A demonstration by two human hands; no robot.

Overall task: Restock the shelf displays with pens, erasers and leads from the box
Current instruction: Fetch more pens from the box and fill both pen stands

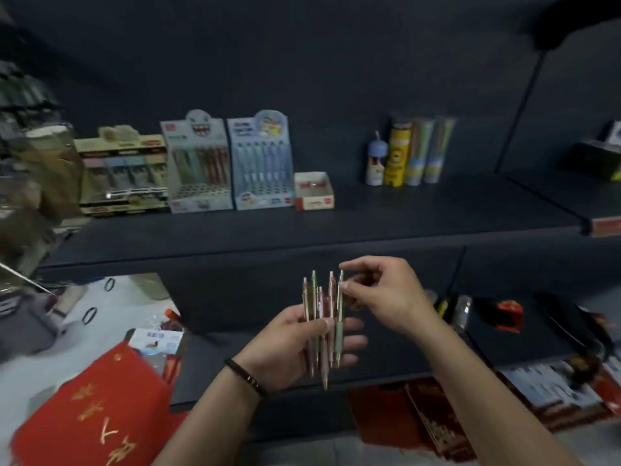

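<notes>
My left hand [295, 344] grips a bunch of several pens [319, 317], pink and green, held upright below the shelf's front edge. My right hand [379, 290] pinches the top of the rightmost green pen [340, 314]. On the dark shelf [437, 216] stand two pen displays: a pale one [198, 169] with green and red pens, and a blue one [260, 166] with blue pens. Left of them sits a beige tiered display [124, 173], and to their right a small red-and-white open box [313, 191].
Several tube-shaped containers [413, 153] stand at the shelf's right. A red cloth with gold characters [94, 412] lies at lower left beside packaged goods. Red boxes [420, 418] and black items fill the lower shelf on the right. A dark upright post [524, 95] rises at right.
</notes>
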